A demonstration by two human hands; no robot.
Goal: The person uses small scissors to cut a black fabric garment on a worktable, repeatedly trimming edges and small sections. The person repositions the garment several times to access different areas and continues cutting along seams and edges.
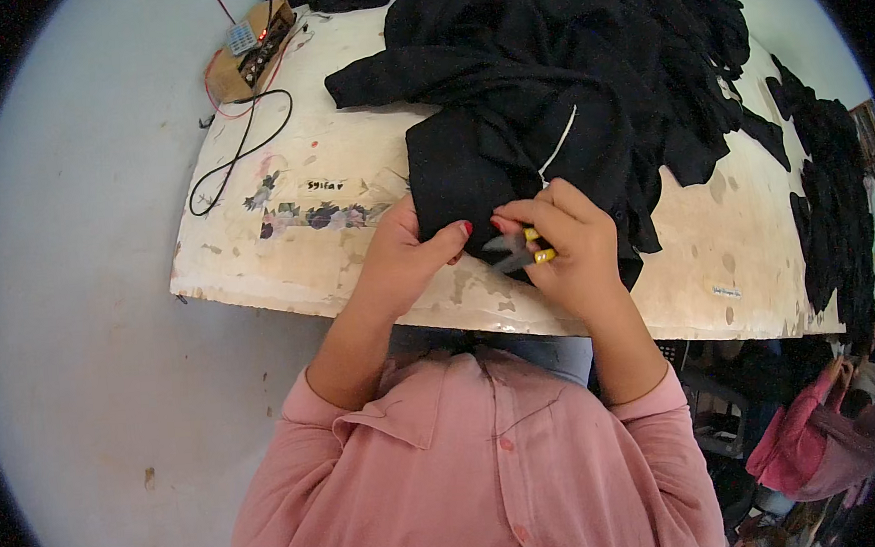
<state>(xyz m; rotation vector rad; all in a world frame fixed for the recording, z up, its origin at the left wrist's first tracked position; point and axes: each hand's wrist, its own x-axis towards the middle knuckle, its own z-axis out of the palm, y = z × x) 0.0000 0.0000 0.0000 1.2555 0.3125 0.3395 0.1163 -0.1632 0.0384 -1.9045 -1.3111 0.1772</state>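
My left hand (411,255) grips the edge of a black garment (490,150), thumb on top of the cloth. Close beside it, my right hand (566,246) holds small thread snips (516,249) with yellow grips and dark blades, angled left over the cloth near the table's front edge. A thin white cord or strip (560,141) lies on the garment just beyond my right hand. The garment rests bunched on the pale, stained worktable (718,266).
A cardboard box of electrical parts (244,65) sits at the back left with a looping black cable (231,171). More dark fabric (821,230) is piled along the right side, and pink clothing (807,421) shows below at the lower right. A plain wall (75,246) stands on the left.
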